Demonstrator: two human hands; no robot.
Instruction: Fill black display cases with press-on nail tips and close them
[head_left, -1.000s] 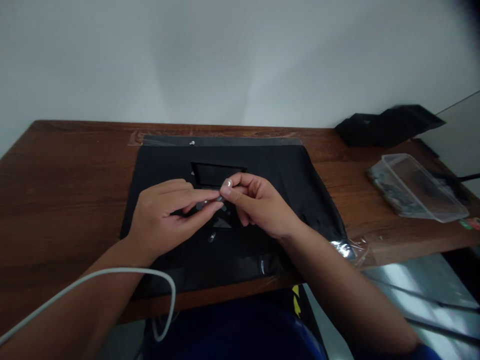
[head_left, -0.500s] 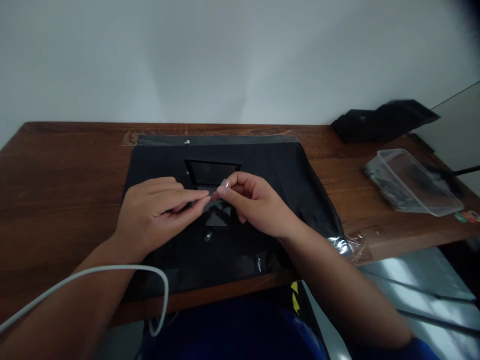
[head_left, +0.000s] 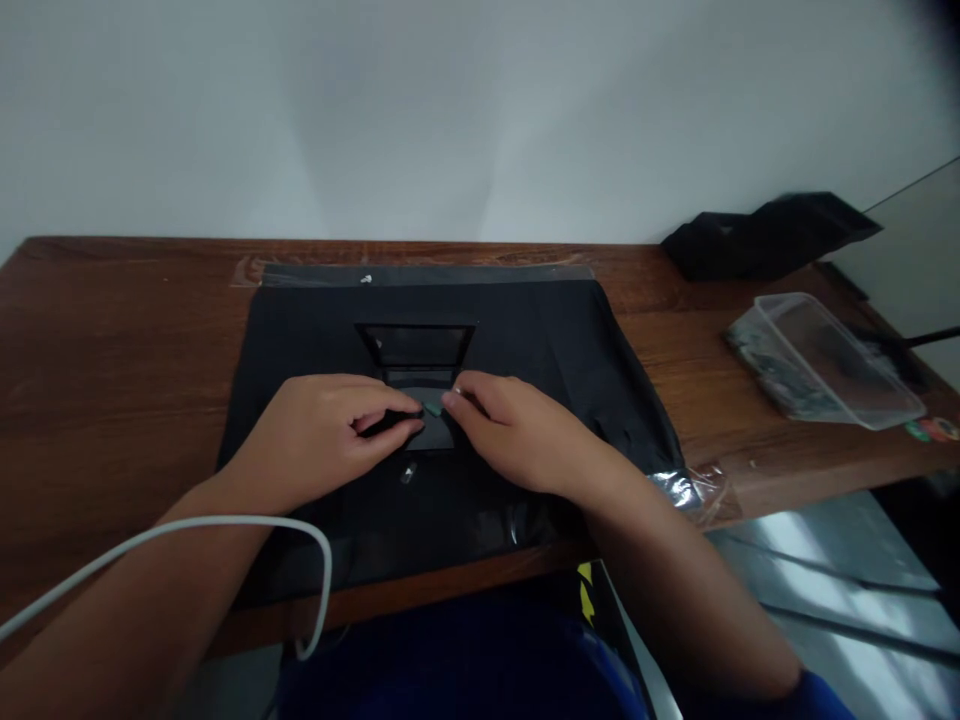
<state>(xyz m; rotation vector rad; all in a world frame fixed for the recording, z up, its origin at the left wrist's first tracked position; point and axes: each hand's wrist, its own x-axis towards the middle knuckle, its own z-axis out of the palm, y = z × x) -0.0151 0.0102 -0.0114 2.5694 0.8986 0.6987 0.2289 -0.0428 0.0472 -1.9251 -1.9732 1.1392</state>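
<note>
Where left hand (head_left: 322, 430) faces right hand (head_left: 519, 432): one small green piece (head_left: 433, 409).
Left: thumb and forefinger slightly parted; right: fingers close together; whether either grips, cannot tell. Piece between them, at open black case (head_left: 418, 346).

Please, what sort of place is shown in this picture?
It is probably an indoor work area: a wooden table by a plain wall, with a black sheet and a clear plastic container on it.
</note>
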